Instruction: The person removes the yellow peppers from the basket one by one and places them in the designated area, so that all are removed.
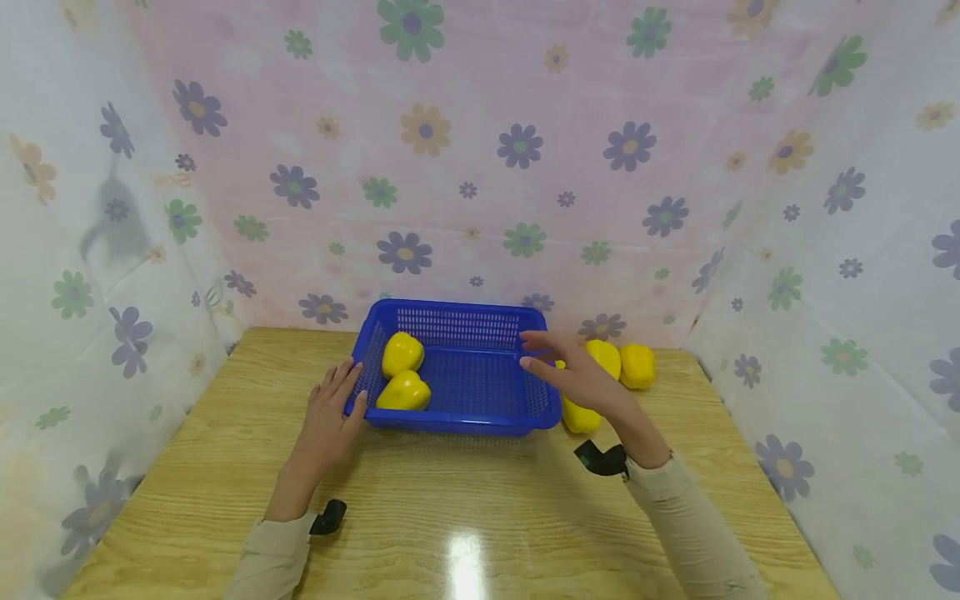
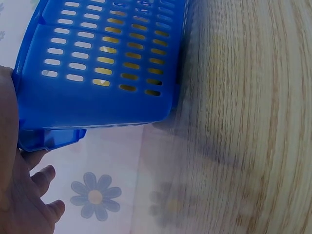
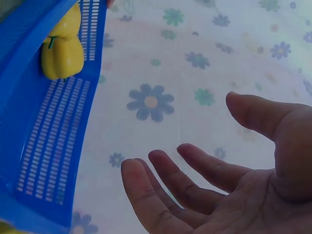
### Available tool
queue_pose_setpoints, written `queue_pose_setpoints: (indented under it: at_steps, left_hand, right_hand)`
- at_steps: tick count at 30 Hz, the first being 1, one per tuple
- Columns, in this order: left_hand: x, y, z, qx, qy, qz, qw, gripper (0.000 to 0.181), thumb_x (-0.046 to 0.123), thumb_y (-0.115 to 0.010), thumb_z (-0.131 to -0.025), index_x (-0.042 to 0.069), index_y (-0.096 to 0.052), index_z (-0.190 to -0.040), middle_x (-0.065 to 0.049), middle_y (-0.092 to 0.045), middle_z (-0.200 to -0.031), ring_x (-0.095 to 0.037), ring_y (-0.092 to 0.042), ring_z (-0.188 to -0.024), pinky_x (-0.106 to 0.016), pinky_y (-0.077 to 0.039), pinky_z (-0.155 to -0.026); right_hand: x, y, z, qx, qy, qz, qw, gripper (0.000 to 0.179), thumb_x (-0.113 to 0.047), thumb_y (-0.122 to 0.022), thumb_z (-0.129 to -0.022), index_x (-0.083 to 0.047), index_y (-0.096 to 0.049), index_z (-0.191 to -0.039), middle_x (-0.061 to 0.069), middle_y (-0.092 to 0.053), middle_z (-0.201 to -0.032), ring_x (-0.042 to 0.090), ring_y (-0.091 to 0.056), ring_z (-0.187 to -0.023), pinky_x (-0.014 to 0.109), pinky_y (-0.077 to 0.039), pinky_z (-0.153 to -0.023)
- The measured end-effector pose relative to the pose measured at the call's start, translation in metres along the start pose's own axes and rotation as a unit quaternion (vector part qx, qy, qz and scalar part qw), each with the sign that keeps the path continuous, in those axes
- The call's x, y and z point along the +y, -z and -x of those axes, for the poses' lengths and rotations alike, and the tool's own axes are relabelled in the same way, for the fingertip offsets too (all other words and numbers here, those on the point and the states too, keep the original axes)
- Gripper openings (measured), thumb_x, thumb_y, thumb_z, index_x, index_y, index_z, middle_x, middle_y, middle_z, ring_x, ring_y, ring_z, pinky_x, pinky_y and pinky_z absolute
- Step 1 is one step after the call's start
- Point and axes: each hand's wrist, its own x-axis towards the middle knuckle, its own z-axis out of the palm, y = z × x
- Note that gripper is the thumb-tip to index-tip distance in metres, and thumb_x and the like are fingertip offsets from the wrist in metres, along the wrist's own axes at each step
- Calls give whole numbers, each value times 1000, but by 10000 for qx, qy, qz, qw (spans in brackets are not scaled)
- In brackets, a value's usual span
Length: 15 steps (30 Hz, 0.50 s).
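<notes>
A blue plastic basket [image 1: 450,423] with slotted walls stands on the table, two yellow bell peppers [image 1: 402,356] at its left end. My left hand [image 1: 330,414] rests on the basket's left rim, its fingers fairly straight along the outside. Above the basket's right end hovers my right hand [image 1: 573,372], fingers spread and holding nothing, as the right wrist view also shows. Several more yellow bell peppers [image 1: 637,367] lie on the table right of the basket, partly hidden behind my right hand.
The wooden table [image 1: 450,500] reaches back to a flower-printed curtain [image 1: 465,150], which also hangs on both sides. Each wrist wears a black camera mount [image 1: 602,458].
</notes>
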Motion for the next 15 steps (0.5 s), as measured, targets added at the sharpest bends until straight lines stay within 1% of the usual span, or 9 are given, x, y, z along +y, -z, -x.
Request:
queue_pose_setpoints:
  at_steps: [2, 6, 8, 11, 15]
  left_hand:
    - [0, 0, 0, 10, -10, -5, 10000, 56, 25, -48, -107, 2, -37, -156, -21, -28, -165, -49, -17, -153, -75, -12, -116]
    - [-2, -1, 0, 36, -14, 5, 10000, 56, 26, -48, -107, 2, -38, -156, -20, -28, -165, -49, -17, -153, -75, -13, -116]
    - [-2, -1, 0, 39, -20, 10, 10000, 56, 27, -47, -107, 2, -38, -156, -20, -28, -165, -49, -17, -152, -75, -13, -116]
    - [-2, -2, 0, 50, -34, 12, 10000, 56, 27, -47, -107, 2, -38, -156, -20, -29, -165, -49, -18, -152, -75, -13, -116]
    - [-2, -2, 0, 70, -45, 20, 10000, 55, 27, -48, -107, 2, -39, -156, -20, -30, -165, -49, -19, -152, -75, -13, -116]
  right_hand:
    - [-5, -3, -10, -161, 71, -33, 9998, 55, -33, -57, -105, -9, -45, -153, 15, -48, -152, 37, -51, -133, 57, -47, -106]
    - [-13, -9, -31, -583, -74, -97, 9982, 55, -34, -57, -105, -9, -46, -152, 14, -52, -149, 34, -53, -133, 51, -48, -106]
    - [-15, -11, -44, -799, -190, -30, 9966, 53, -34, -56, -105, -9, -48, -151, 14, -54, -147, 33, -55, -131, 49, -50, -105]
    - [-17, -13, -64, -1122, -311, 169, 9931, 50, -34, -55, -105, -8, -52, -148, 14, -56, -146, 32, -57, -130, 48, -51, -104]
    - [-17, -16, -88, -1475, -441, 502, 9868, 50, -36, -54, -106, -8, -54, -147, 14, -55, -148, 32, -54, -134, 50, -47, -109]
